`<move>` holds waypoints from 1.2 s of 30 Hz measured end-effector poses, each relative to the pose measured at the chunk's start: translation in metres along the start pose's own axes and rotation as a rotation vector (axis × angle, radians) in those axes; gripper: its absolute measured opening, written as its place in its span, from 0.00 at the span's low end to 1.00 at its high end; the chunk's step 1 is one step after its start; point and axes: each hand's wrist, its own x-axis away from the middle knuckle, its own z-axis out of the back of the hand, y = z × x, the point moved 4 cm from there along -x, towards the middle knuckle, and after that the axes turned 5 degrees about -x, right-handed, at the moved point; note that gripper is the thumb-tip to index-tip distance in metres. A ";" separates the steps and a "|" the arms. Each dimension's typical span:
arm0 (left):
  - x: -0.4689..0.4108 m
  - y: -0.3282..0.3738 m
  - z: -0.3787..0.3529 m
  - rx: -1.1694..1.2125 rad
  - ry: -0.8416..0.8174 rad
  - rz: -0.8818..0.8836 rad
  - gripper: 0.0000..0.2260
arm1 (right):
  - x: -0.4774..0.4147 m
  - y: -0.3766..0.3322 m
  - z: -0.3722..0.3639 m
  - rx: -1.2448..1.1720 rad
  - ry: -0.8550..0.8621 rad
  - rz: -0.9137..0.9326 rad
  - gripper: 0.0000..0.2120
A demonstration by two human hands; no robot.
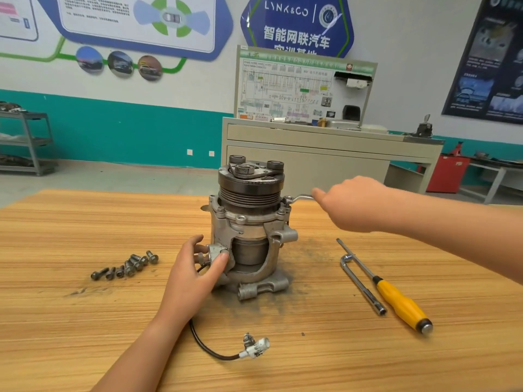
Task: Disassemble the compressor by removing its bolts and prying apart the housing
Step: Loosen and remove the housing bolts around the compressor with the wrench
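Up top, the right hand (pixel 351 206) curls round the handle of a wrench (pixel 302 197), whose ring end sits on the upper flange of the compressor (pixel 249 222). The left hand (pixel 195 273) pinches a lug low on the compressor's left side, thumb in front, fingers behind. The compressor stands upright, pulley uppermost, mid-table (pixel 85 222). Loose bolts (pixel 127 268) lie in a row to its left; an L-wrench (pixel 363 287) and a yellow screwdriver (pixel 396 299) lie side by side to its right.

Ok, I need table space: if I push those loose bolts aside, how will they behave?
The bolts look like solid metal, so probably stiff and heavy for their size. Lying on their sides with flanged heads, they would likely roll in arcs across the wooden table.
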 end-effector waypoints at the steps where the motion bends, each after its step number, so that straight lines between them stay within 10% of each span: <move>1: -0.001 0.000 -0.001 -0.001 -0.002 -0.001 0.27 | -0.002 0.003 -0.002 0.046 0.024 0.015 0.18; 11: -0.003 -0.002 -0.007 0.050 -0.033 0.021 0.27 | -0.052 0.002 -0.027 -0.287 0.763 -0.013 0.15; 23: 0.000 -0.003 -0.007 0.010 -0.035 -0.007 0.25 | -0.019 0.015 -0.026 -0.952 0.650 -0.362 0.18; 36: 0.002 -0.001 -0.007 0.050 -0.009 0.022 0.25 | 0.018 -0.032 0.006 -0.283 0.097 -0.209 0.22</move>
